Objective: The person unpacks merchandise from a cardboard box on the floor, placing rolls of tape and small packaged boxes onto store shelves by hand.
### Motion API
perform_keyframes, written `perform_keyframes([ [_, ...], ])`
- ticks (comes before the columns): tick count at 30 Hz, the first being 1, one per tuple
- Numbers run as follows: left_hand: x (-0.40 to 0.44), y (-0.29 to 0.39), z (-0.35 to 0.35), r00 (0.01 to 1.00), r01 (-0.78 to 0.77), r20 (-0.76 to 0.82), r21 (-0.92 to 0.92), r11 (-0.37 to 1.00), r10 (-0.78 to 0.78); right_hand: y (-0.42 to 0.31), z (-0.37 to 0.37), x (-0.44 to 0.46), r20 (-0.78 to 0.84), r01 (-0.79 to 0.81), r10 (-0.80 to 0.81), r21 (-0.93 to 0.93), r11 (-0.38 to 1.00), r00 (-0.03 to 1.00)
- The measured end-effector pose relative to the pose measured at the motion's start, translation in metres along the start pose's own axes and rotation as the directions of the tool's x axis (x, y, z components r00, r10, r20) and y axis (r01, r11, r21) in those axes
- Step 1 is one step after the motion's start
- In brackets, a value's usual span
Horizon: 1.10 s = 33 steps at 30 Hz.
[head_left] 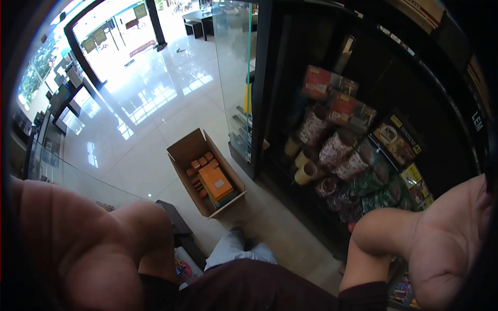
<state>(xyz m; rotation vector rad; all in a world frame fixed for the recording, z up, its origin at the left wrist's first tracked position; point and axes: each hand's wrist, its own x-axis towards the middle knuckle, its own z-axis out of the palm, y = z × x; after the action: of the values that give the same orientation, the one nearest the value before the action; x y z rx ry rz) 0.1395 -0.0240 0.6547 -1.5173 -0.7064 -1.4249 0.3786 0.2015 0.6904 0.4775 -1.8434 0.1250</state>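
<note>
My left hand (78, 238) is raised close to the camera at the lower left, showing its palm and wrist. On the right side, my right hand (446, 241) is held up just as near. The fingers of both hands run out of the picture, so whether they grip anything cannot be seen. Between my arms, an open cardboard box (181, 153) stands on the floor in front of my legs. Inside it lie a flat orange box (213, 179) and several small orange packs (199, 163).
A dark shelf on my right holds bagged patterned cups (332, 150), pale yellow rolls (306, 173) and boxed goods (397, 140). A glass panel (233, 78) stands beside it. Glossy floor tiles (150, 103) lead toward a bright doorway. A glass counter (52, 155) is at left.
</note>
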Motion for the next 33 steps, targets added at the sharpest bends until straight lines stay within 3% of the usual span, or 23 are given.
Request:
perform_keyframes([
  [16, -0.004, -0.003, 0.001, 1.0, 0.019, -0.006, 0.089, 0.996, -0.019, 0.017, -0.007, -0.002, -0.029, -0.066, 0.064, -0.086, 0.994, 0.998],
  [33, -0.004, 0.005, 0.0, 0.999, -0.041, 0.023, 0.177, 0.983, 0.037, 0.042, 0.016, -0.008, -0.082, -0.031, 0.032, 0.01, 0.999, 0.996],
])
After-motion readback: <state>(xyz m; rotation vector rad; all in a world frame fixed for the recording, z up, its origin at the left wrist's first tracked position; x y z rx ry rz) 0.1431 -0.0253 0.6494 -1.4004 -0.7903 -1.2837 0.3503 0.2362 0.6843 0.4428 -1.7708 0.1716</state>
